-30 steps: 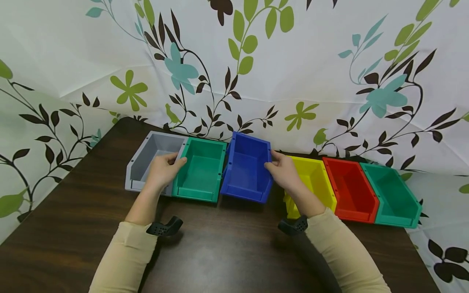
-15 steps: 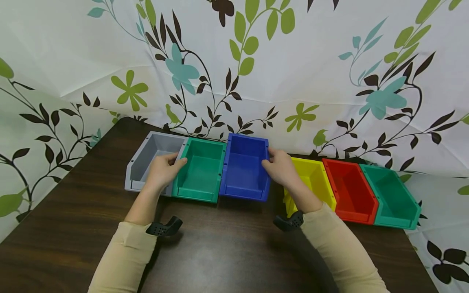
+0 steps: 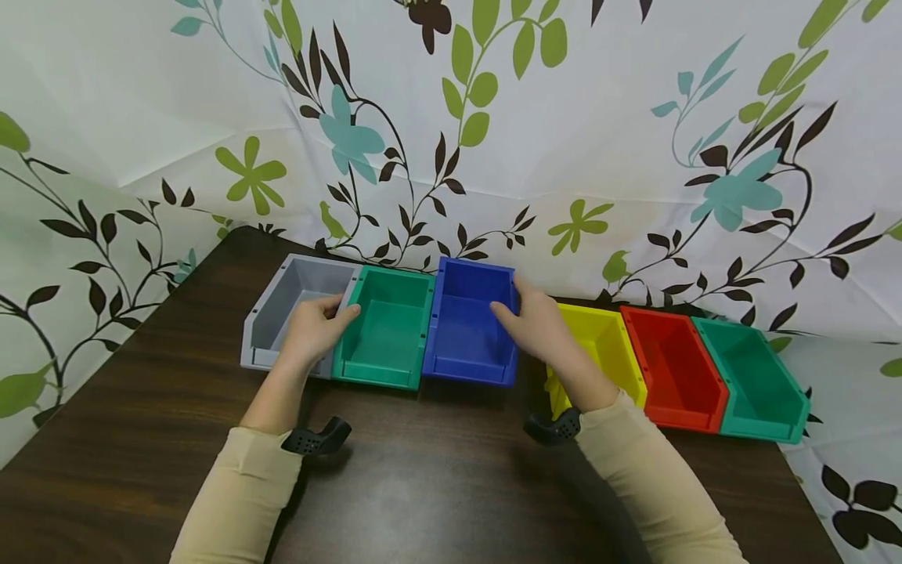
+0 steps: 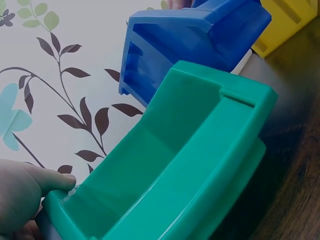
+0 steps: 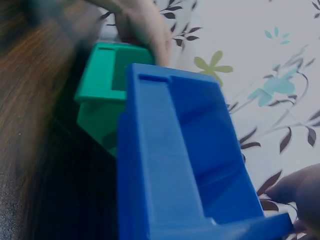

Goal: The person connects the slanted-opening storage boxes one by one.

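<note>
Side by side at the left stand a grey plastic storage bin (image 3: 317,274), a green bin (image 3: 384,329) and a blue bin (image 3: 468,321). My left hand (image 3: 315,325) pinches the walls where grey and green meet, its thumb (image 4: 55,181) over the green rim. At the blue bin's right wall is my right hand (image 3: 539,325). Its thumb extends over the bin's inside, apart from the wall, while the fingers are partly hidden behind it. The right wrist view shows the blue bin (image 5: 165,150) close up, overlapping the green one (image 5: 100,90).
To the right, past a gap, sit a yellow bin (image 3: 599,345), a red bin (image 3: 676,368) and a second green bin (image 3: 757,384). The dark wooden table (image 3: 423,486) ends at a leaf-patterned cloth (image 3: 521,157) behind.
The blue bin has moved left and straightened, closing up beside the green bin. My right thumb has come away from its wall. My left hand has stayed in place.
</note>
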A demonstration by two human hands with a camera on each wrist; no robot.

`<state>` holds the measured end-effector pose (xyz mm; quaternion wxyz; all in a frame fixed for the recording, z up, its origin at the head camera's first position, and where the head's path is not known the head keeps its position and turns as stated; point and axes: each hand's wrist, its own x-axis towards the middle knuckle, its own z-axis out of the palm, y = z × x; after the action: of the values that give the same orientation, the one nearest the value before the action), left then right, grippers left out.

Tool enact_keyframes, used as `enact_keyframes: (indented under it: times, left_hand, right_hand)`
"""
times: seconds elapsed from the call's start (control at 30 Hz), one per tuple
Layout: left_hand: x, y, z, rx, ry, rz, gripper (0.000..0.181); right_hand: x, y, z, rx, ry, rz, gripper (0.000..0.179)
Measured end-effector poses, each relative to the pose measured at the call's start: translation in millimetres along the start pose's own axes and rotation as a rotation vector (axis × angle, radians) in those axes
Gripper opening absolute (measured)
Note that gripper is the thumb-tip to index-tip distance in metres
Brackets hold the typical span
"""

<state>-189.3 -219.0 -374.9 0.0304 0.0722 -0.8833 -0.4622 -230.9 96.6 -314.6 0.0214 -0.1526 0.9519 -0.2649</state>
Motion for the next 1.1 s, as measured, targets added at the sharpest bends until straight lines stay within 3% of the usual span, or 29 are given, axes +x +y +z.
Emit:
enact_keyframes:
  times: [0.13,0.23,0.3,0.47,1.1]
  left_hand:
    - [0.0,-0.3,0.3,-0.006,0.001,0.0,0.058]
    - [0.5,-1.2,0.4,-0.005,0.003,0.002,0.058]
    - [0.8,-1.4,0.5,-0.002,0.005,0.004,0.058]
    - [1.1,-1.3,1.0,0.003,0.003,0.013,0.057]
    - [-0.7,1.6,-0.5,0.001,-0.012,0.011,0.059]
  right_hand:
    - [0.1,-11.2,7.2,-0.077,0.05,-0.21,0.066]
    - [2.7,-19.6,14.8,-0.112,0.0,-0.377,0.064]
    - [4.5,-24.1,19.3,-0.132,-0.056,-0.442,0.066]
    - [7.2,-30.3,26.5,-0.183,-0.133,-0.46,0.074]
    - [10.1,-30.1,31.1,-0.211,-0.156,-0.495,0.069]
